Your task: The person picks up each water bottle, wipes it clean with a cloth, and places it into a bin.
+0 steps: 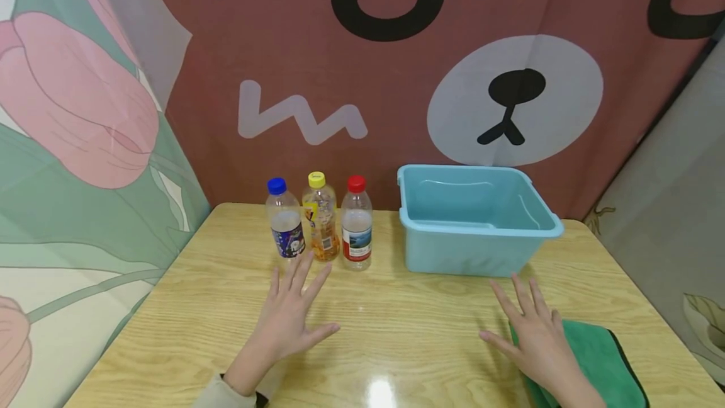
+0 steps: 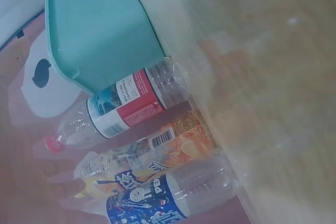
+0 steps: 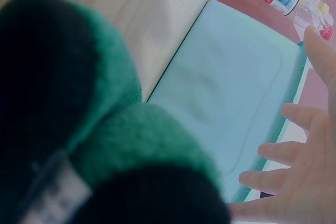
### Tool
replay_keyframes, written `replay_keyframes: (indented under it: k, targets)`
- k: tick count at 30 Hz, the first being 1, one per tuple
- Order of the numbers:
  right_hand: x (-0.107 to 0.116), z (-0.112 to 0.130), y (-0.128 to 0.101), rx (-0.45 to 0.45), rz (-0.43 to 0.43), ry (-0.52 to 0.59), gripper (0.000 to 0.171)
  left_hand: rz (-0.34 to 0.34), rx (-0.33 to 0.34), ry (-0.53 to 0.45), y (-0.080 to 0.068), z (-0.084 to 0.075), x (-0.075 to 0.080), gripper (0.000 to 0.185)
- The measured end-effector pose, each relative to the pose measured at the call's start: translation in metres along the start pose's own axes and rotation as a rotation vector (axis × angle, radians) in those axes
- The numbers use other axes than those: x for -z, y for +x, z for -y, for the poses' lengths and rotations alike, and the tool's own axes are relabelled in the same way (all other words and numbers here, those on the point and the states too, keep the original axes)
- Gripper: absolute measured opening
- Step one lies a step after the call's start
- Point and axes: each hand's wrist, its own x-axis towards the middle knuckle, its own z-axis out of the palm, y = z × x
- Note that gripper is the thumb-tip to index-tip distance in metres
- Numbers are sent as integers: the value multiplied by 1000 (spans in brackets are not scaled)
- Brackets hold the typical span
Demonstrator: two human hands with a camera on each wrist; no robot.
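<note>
Three clear plastic bottles stand in a row at the back of the wooden table [image 1: 396, 326]: a blue-capped one [image 1: 285, 222], a yellow-capped one [image 1: 321, 219] and a red-capped one [image 1: 357, 225]. My left hand [image 1: 291, 313] lies flat with fingers spread, fingertips just short of the blue and yellow bottles, holding nothing. My right hand [image 1: 532, 332] is also open and spread, in front of a light blue tub [image 1: 476, 219] and at the left edge of a green cloth [image 1: 595, 357]. The left wrist view shows the red-label bottle [image 2: 126, 106], orange bottle [image 2: 157, 153] and blue-label bottle [image 2: 168, 195] close up.
The tub [image 3: 231, 93] looks empty and sits right of the bottles. The green cloth [image 3: 79, 103] fills the near right wrist view. Printed fabric backdrops close off the table at the back and both sides.
</note>
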Motion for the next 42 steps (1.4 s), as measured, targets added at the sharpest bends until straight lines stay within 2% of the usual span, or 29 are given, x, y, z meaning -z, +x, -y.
replay_keyframes:
  k: [5, 12, 18, 22, 28, 32, 36, 42]
  targets:
    - [-1, -1, -2, 11, -18, -4, 88, 0, 10, -7, -3, 3, 0, 93]
    - [0, -5, -3, -6, 15, 53, 85, -37, -4, -20, -6, 7, 3, 93]
    - [2, -17, -7, 48, -38, 95, 82, -121, -41, -44, -6, 9, 7, 90]
    - [8, -25, -11, 30, -10, 120, 81, -175, -61, -77, -5, 11, 9, 86]
    - [18, -45, -16, -43, 119, 123, 69, -245, -76, -129, -3, 15, 12, 74]
    - [22, -66, -20, -76, 243, 107, 70, -280, -71, -156, -2, 18, 12, 63]
    - [22, -86, -25, -91, 330, 74, 82, -273, -30, -171, -3, 20, 14, 53]
    - [15, -104, -32, -104, 452, 49, 105, -279, 18, -204, -5, 26, 15, 48]
